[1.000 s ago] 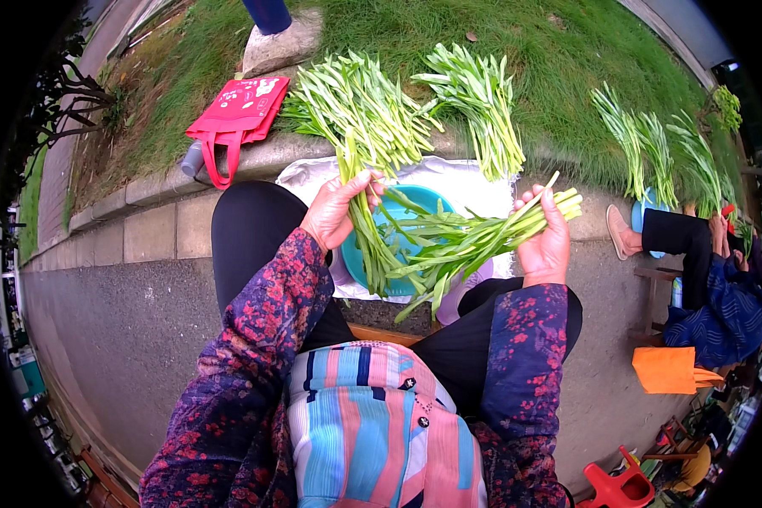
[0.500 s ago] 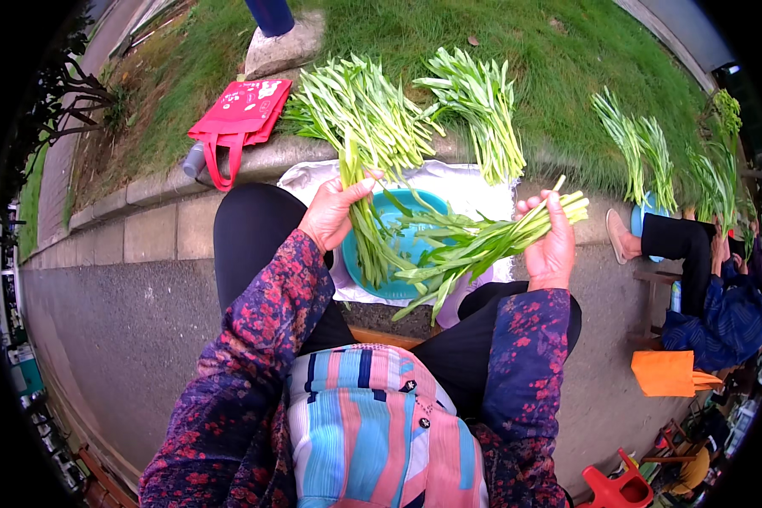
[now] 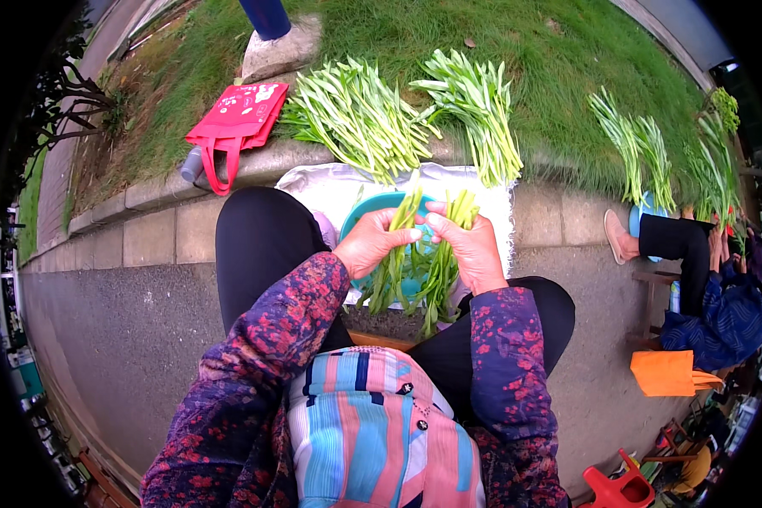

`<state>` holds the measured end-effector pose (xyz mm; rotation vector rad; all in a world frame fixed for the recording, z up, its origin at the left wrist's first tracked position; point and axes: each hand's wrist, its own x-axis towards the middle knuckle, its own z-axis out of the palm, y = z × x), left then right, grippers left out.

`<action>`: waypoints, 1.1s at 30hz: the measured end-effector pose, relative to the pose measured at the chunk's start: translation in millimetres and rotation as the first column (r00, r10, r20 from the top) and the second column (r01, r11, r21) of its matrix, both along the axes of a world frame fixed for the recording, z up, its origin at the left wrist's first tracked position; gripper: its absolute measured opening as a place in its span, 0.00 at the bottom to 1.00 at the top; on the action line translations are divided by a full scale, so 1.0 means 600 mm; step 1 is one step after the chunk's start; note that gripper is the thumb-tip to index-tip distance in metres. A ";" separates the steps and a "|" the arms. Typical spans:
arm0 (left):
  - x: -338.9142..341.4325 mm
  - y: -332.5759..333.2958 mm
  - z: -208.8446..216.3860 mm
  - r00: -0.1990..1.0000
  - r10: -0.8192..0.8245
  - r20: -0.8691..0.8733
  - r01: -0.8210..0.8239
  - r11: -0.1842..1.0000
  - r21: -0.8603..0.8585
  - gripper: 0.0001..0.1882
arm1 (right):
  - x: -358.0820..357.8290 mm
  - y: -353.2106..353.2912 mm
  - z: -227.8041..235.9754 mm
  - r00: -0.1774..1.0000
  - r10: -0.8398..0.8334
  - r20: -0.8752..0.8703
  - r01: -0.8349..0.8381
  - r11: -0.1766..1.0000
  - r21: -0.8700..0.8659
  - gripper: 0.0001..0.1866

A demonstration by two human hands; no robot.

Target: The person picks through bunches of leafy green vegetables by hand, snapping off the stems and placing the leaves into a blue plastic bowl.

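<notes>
Left hand (image 3: 369, 244): fingers clamped around left bunch of greens (image 3: 386, 284). Right hand (image 3: 472, 247): fingers clamped around right bunch (image 3: 437, 284). Thumbs near each other; whether touching, cannot tell. Below fingers: turquoise basin (image 3: 362, 207), rim close to left fingers. Right of fingers: bare strip of white cloth (image 3: 497, 216). Beyond: curb (image 3: 305, 158). Both bunches: stems point away from person, leaves hang toward lap, long axes slightly slanted.
</notes>
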<state>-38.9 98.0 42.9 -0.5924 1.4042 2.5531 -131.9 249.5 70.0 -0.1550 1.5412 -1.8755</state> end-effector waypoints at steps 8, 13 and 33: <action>-0.002 0.014 0.015 0.997 -0.065 -0.029 0.064 0.998 -0.018 0.17 | 0.002 -0.004 -0.013 0.998 -0.038 0.042 0.035 0.995 0.088 0.13; 0.002 0.012 0.000 1.000 -0.016 -0.005 0.016 1.000 -0.004 0.16 | -0.002 -0.003 -0.015 0.998 -0.048 0.036 0.045 0.997 0.065 0.12; -0.003 -0.054 0.001 0.979 0.202 0.021 -0.185 0.932 -0.313 0.17 | -0.053 0.049 -0.031 0.963 -0.067 0.262 0.128 0.966 -0.224 0.15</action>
